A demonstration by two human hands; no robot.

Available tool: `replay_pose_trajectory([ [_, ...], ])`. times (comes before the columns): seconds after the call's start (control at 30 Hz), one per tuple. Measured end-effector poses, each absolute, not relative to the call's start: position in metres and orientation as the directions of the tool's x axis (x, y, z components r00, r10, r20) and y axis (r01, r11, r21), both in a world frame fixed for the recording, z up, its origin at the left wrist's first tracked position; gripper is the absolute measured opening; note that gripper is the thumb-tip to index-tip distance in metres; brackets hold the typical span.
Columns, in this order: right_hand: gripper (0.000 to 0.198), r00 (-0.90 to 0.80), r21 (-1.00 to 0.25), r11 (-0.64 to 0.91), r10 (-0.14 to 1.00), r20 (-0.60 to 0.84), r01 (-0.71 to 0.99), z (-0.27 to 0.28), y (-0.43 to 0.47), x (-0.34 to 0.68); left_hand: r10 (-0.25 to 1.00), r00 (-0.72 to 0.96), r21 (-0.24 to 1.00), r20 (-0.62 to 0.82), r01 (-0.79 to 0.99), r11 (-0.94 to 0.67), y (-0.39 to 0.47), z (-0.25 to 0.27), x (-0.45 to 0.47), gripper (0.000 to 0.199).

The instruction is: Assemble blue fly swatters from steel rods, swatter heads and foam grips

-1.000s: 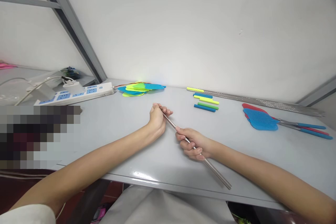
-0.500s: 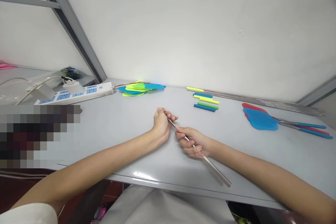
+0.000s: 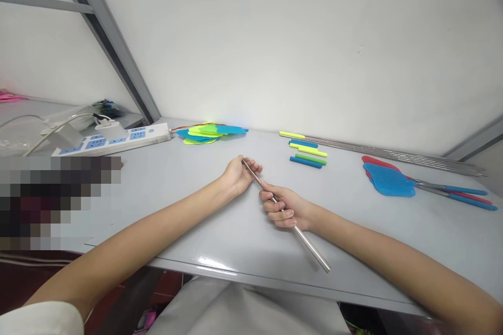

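My right hand is closed round a slim metal rod, which slants from the upper left to the lower right above the table. Its lower end sticks out below my fist, near the front edge. At the rod's upper end is my left hand, palm turned toward the rod, with its fingers loosely curled around and behind that end. Behind my hands lie several short coloured tubes, among them a green tube and a dark blue tube.
A pile of yellow and blue fly swatter heads lies against the wall. On the right are assembled fly swatters, a blue one on top. Long thin metal rods run along the wall. A white power strip stands at left.
My left hand has loosened and turned its palm up, showing more of the rod's upper end. The rod and my right hand have shifted slightly left and up.
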State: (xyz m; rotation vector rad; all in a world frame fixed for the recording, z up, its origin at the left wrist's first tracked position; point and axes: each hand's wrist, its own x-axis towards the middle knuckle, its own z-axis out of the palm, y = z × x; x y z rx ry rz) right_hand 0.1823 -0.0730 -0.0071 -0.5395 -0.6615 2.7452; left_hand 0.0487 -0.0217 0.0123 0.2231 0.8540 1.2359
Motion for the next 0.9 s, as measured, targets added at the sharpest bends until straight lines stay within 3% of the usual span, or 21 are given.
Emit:
replay_pose_trajectory([
  [0.23, 0.033, -0.908, -0.483, -0.865, 0.306, -0.286, -0.139, -0.004, -0.073, 0.185, 0.824, 0.247, 0.481, -0.51, -0.712, 0.512, -0.009, 0.029, 0.029, 0.016],
  [0.47, 0.031, -0.903, -0.515, -0.846, 0.32, -0.286, -0.136, -0.002, -0.075, 0.184, 0.827, 0.305, 0.466, -0.473, -0.709, 0.528, -0.002, 0.039, 0.016, 0.013],
  [0.9, 0.025, -0.877, -0.563, -0.816, 0.36, -0.318, -0.132, -0.002, -0.076, 0.183, 0.861, 0.22, 0.46, -0.459, -0.77, 0.442, -0.002, 0.037, 0.017, 0.011],
])
